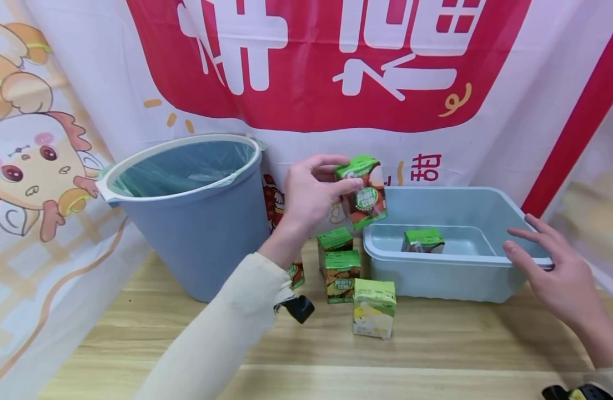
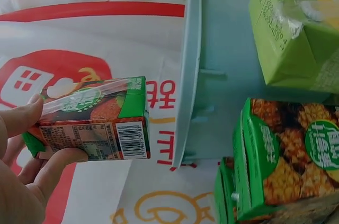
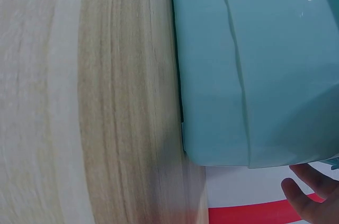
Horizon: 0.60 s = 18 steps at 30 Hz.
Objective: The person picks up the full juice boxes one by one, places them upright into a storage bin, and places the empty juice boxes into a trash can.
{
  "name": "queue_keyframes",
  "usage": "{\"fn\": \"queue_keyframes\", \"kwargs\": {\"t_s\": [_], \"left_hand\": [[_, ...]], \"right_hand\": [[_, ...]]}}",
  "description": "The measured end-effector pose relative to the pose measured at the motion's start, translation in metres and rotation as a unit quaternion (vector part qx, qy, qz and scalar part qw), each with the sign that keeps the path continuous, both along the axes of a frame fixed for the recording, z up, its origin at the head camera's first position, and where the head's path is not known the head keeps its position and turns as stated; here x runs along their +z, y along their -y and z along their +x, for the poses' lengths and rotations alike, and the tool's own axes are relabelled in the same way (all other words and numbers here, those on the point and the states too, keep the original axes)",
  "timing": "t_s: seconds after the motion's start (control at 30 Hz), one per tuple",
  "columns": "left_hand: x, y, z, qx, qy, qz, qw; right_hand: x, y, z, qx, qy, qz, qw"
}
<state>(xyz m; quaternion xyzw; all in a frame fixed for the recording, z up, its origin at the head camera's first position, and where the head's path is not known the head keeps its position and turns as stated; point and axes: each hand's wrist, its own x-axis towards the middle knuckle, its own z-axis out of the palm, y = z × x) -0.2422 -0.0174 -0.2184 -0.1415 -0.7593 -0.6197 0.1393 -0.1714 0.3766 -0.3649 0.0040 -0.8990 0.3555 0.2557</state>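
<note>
My left hand (image 1: pixel 313 191) pinches a juice box (image 1: pixel 370 214) with a green top and a dark red fruit print, raised beside the left end of a light blue plastic bin (image 1: pixel 436 272). In the left wrist view, thumb and fingers grip one end of that juice box (image 2: pixel 95 118), its barcode showing. Inside the bin sits another green-topped juice box (image 1: pixel 423 239). My right hand (image 1: pixel 561 272) rests at the bin's right front corner, fingers extended over the rim. Left of the bin stand two pineapple-print boxes, the front one (image 1: pixel 343 280) fully visible, and a pale yellow-green box (image 1: pixel 374 308).
A blue trash can (image 1: pixel 196 239) with a clear liner stands on the left of the wooden table (image 1: pixel 336 366). Another juice box (image 1: pixel 296 272) is partly hidden by my left forearm. A red and white printed cloth (image 1: pixel 306 111) hangs behind everything.
</note>
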Motion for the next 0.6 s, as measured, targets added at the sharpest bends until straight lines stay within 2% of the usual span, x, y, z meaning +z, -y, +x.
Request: {"fn": "queue_keyframes", "kwargs": {"t_s": [0.4,0.6], "left_hand": [[-0.01,-0.051,-0.018,0.009,0.018,-0.003,0.9998],[-0.015,-0.068,-0.027,0.032,0.019,-0.007,0.9993]], "right_hand": [[0.0,0.0,0.001,0.002,-0.006,-0.003,1.0],[0.0,0.0,0.001,0.001,-0.005,-0.003,1.0]]}}
